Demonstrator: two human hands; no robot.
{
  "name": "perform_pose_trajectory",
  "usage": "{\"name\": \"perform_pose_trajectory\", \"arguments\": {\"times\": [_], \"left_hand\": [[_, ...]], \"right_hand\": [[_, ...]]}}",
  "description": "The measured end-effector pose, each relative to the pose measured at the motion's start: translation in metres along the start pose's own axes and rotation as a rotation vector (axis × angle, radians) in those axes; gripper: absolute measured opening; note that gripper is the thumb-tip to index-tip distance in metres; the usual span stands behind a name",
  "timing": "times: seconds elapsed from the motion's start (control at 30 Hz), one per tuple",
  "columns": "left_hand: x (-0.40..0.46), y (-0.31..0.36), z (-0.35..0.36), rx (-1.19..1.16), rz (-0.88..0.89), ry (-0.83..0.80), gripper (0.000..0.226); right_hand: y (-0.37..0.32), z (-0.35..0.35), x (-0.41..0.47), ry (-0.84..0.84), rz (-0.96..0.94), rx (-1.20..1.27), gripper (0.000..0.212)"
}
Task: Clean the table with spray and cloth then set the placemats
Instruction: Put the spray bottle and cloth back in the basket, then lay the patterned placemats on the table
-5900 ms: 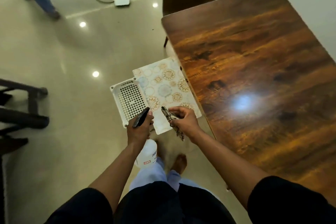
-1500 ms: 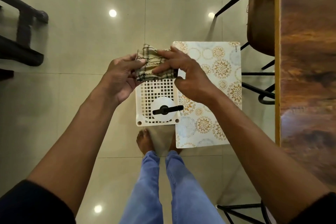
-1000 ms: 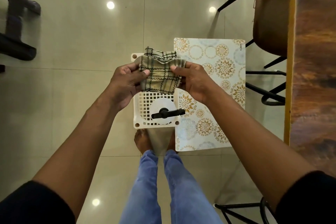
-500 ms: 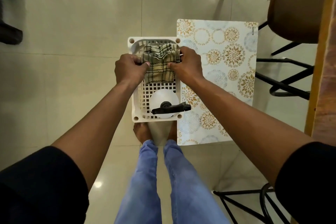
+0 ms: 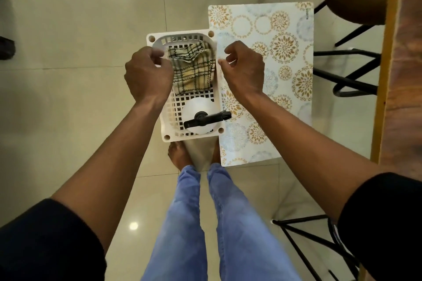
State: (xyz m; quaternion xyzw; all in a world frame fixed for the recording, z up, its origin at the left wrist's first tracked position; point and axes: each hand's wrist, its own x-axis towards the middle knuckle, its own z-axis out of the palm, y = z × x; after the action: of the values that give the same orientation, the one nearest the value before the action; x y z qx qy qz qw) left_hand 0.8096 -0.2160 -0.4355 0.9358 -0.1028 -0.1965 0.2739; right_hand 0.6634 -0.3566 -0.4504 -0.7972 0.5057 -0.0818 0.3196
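Basically, both hands hung loosely curled and empty over the basket [image 5: 186, 85]; the mat [image 5: 283, 57] lay flat just right of it, long axis running away from the person, right hand [image 5: 245, 70] already above its near edge, left hand [image 5: 147, 75] farther off.

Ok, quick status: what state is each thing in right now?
Cloth: folded, lying in the basket, released.
Spray bottle: upright in basket.
Placemats: on the floor beside basket.
Left hand: empty, loosely curled.
Right hand: empty, loosely curled.
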Motion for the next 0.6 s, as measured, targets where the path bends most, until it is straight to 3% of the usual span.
{"name": "perform_pose_trajectory", "arguments": {"times": [0.13, 0.27, 0.43, 0.6], "left_hand": [[-0.056, 0.041, -0.03, -0.263, 0.194, -0.012, 0.019], [-0.125, 0.062, -0.041, -0.449, 0.311, -0.226, 0.015], [-0.184, 0.045, -0.026, -0.514, 0.194, -0.515, 0.016], [-0.215, 0.02, -0.022, -0.495, 0.212, -0.579, 0.018]], "right_hand": [[0.006, -0.031, -0.037, 0.033, 0.166, 0.116, 0.011], [0.022, -0.057, -0.09, 0.011, 0.308, 0.231, 0.01], [0.057, -0.066, -0.157, -0.016, 0.576, 0.386, 0.007], [0.101, -0.055, -0.2, -0.024, 0.832, 0.47, 0.01]]}}
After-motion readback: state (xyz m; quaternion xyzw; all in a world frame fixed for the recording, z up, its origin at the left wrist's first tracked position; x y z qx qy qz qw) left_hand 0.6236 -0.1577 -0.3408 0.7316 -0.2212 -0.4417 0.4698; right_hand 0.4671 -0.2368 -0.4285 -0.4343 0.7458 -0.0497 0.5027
